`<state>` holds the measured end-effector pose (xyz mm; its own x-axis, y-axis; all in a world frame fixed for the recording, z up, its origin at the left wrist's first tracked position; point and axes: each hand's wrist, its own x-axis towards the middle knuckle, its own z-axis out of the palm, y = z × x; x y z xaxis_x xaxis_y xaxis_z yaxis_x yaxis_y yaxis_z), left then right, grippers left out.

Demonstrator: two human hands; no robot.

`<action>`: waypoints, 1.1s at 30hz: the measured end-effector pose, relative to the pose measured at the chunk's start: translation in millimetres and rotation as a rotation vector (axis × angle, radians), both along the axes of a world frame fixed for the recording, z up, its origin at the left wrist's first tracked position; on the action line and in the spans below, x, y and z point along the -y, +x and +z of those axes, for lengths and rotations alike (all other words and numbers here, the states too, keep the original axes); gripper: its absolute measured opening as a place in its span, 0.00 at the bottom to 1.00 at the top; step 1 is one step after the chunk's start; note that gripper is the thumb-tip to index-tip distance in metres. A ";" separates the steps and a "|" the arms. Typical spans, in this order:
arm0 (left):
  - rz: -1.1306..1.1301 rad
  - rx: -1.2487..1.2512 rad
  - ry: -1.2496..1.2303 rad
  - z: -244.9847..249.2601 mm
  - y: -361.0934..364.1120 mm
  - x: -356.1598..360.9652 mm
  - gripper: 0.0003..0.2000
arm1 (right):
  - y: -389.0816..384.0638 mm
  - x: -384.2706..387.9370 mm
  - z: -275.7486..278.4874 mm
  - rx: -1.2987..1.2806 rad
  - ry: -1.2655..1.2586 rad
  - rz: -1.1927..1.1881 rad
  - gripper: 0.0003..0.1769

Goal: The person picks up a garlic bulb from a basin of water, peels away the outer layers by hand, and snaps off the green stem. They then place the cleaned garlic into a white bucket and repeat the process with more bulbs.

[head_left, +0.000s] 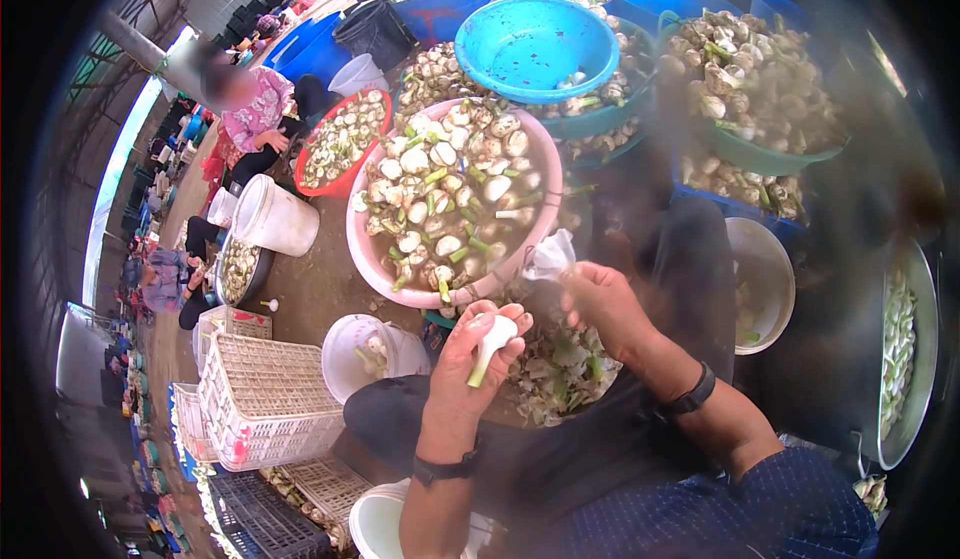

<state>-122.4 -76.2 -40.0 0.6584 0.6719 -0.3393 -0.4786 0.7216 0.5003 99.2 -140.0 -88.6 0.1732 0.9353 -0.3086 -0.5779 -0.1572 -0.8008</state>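
Note:
A white garlic bulb (496, 335) with a short green stem rests in the fingers of my left hand (464, 351), which are closed around it. Off to the right, my right hand (606, 305) pinches a pale piece of garlic skin (551, 256) between thumb and fingers. Just beyond both hands stands a pink basin (366, 253) full of garlic bulbs with cut green stems and some brownish skins. Below the hands, a heap of peeled-off skins and stem bits (560, 364) lies between my legs.
A white bucket (345, 359) with some garlic stands left of my knee, beside stacked white crates (265, 384). A blue basin (537, 44) sits atop garlic tubs at the back. Another bucket (778, 269) is at right. A person (255, 109) sits by a red basin (318, 181).

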 end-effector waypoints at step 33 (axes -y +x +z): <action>0.079 -1.530 0.808 -16.9 -219.0 -170.8 0.17 | -42.1 -23.5 -42.1 0.682 -0.057 0.421 0.17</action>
